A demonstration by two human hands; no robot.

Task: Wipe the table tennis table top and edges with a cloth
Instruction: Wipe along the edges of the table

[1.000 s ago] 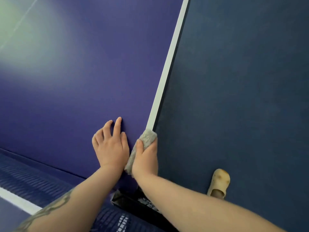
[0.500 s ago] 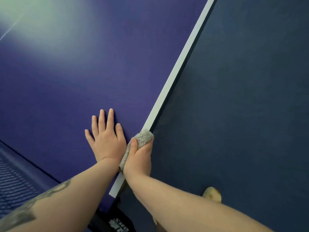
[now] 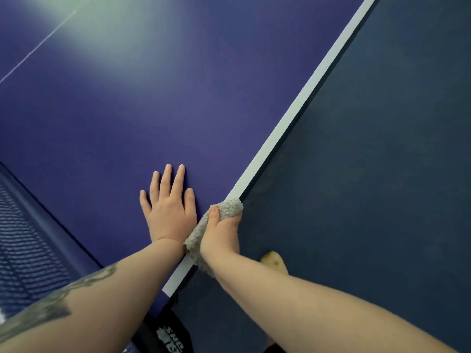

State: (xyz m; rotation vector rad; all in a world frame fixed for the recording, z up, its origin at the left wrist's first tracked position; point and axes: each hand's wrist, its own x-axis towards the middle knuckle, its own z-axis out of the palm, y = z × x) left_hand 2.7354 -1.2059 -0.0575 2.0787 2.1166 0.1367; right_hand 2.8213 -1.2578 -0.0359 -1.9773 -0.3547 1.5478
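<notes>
Fingers (image 3: pixel 167 182) of the left hand (image 3: pixel 168 210) lie spread and flat on the purple top of the table (image 3: pixel 127 110), released and grasping nothing, the palm pressed down close to the side edge. Just beside it, the right hand (image 3: pixel 221 234) is clenched around a grey, fluffy cloth (image 3: pixel 229 206); its thumb presses the cloth from above, while the other fingers curl over the table's edge and are hidden from the camera. The cloth sits on the white edge line (image 3: pixel 300 118) of the table, folded over the rim, with one bunched end poking out ahead of the thumb and the other end trailing back under the wrist along the border. The two hands nearly touch, the left wrist right against the trailing part of the cloth.

The left forearm carries a dark tattoo (image 3: pixel 51 309). At the lower left the net (image 3: pixel 23 250) runs across the table, and near the bottom a black net clamp (image 3: pixel 170 337) with white lettering grips the table's corner by the net. Beyond the table's edge lies a dark blue floor (image 3: pixel 382 174), where a pale yellow shoe (image 3: pixel 274 262) shows just past the right forearm. A thin white centre line (image 3: pixel 38 47) crosses the table at the upper left, in a patch of glare.
</notes>
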